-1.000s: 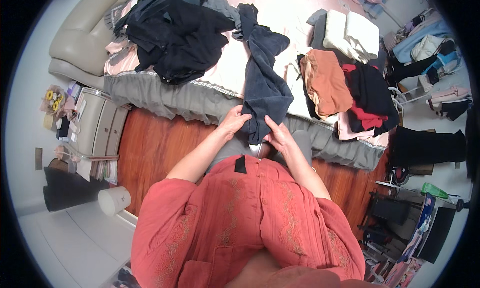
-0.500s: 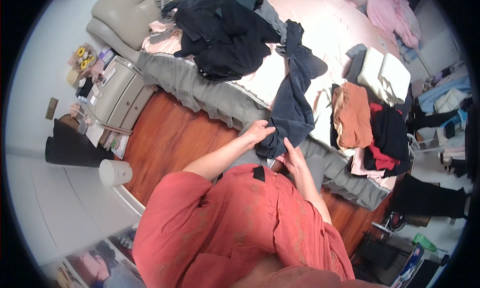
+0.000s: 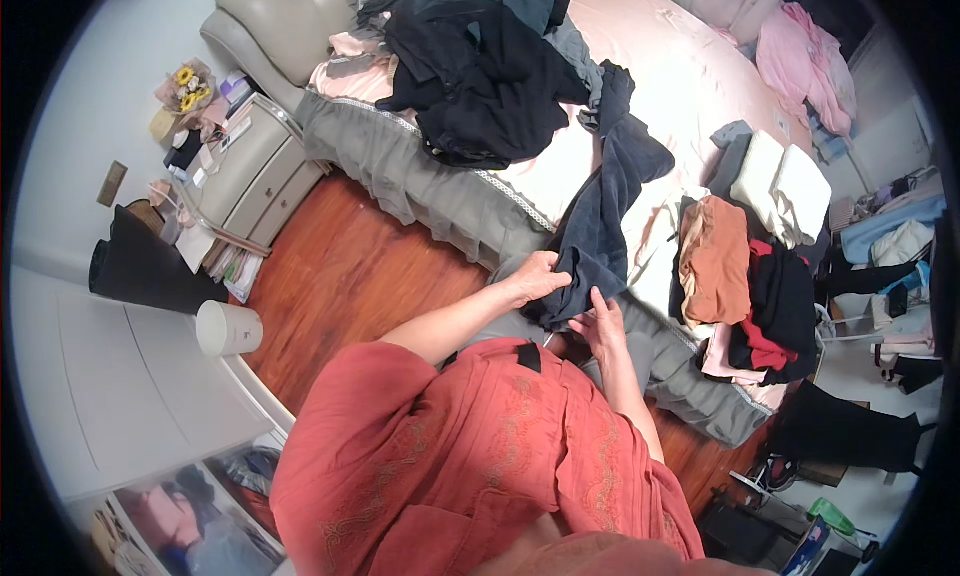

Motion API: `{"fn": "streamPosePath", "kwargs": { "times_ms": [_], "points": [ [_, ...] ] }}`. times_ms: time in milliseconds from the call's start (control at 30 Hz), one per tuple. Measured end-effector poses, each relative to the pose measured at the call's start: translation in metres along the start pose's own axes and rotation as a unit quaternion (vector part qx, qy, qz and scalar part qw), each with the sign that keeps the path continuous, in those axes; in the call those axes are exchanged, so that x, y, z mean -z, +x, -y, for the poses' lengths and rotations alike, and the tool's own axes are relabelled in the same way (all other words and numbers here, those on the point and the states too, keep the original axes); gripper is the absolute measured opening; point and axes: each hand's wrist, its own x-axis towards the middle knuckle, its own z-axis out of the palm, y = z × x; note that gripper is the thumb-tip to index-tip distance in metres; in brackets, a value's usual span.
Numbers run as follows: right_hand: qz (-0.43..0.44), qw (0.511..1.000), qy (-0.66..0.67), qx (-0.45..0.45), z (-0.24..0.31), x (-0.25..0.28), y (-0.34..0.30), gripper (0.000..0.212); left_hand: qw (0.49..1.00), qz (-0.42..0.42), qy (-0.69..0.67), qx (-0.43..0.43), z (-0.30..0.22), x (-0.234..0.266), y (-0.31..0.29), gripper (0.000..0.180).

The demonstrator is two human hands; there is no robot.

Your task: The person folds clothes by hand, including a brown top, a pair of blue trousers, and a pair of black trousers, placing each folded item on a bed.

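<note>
A long dark blue garment [image 3: 598, 221], possibly trousers, stretches from the bed's surface down over its near edge to my hands. At its near end, my left hand [image 3: 540, 278] pinches the left side between thumb and fingers. Opposite it, my right hand [image 3: 602, 328] grips the right side, with the thumb on top and the fingers partly hidden under the cloth. Beyond my left hand lies a loose heap of black and dark clothes [image 3: 480, 86]. Right of the garment sit folded clothes, among them a brown piece [image 3: 714, 261], white pieces [image 3: 782, 188] and black and red ones [image 3: 780, 311].
The bed [image 3: 690, 66] has a pink sheet and a grey ruffled skirt. At left stand a grey nightstand [image 3: 262, 191], a white bin [image 3: 230, 328] and an open drawer of clothes [image 3: 190, 531]. Clothes hang along the right wall, near a black cloth [image 3: 845, 426].
The view has shifted, so the room sits slightly differently in the picture. Both hands keep their hold on the garment's near end, and its cloth hangs a little differently between them.
</note>
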Motion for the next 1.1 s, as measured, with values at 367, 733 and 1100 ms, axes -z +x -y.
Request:
{"fn": "streamPosePath", "kwargs": {
  "times_ms": [367,733,1100],
  "points": [
    [-0.019,0.992,-0.124,0.027,0.013,-0.027,-0.024,0.11,1.0,0.007,-0.008,-0.014,0.002,-0.002,-0.003,0.016],
    [-0.048,0.986,-0.131,0.088,0.01,-0.033,-0.013,0.082,0.998,-0.014,-0.004,-0.061,0.009,-0.009,0.001,0.022],
    [0.047,0.978,-0.137,0.153,0.025,-0.017,-0.01,0.039,0.994,-0.037,0.027,-0.104,-0.045,0.031,-0.01,0.016]
  ]
}}
